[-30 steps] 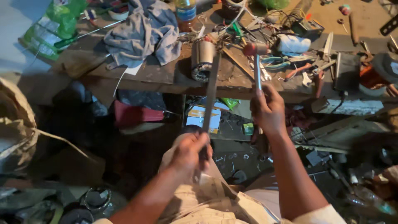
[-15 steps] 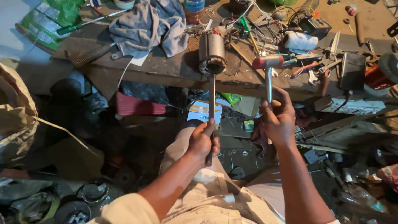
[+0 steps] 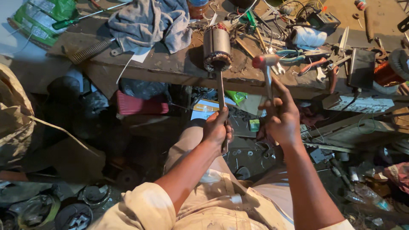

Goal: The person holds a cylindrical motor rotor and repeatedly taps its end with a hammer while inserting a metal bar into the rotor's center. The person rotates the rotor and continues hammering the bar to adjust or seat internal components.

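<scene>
Fingers of the left hand point(image 3: 217, 129) are wrapped tight around a long metal rod point(image 3: 220, 91). The rod's tip now sits against the end of the round motor part point(image 3: 217, 49), which lies at the edge of the workbench point(image 3: 170, 68). A second ago the rod leaned lower. The right hand point(image 3: 281, 121) grips the hammer point(image 3: 266, 68), raised beside the rod, looking ready to hit.

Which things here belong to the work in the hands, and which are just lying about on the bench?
In use:
- left hand gripping a metal rod set against the motor core
- right hand holding a small hammer

Lying about:
- grey cloth
- green-handled screwdriver
- wire brush
- scissors
- white wrapped bundle
- copper wire coil
</scene>
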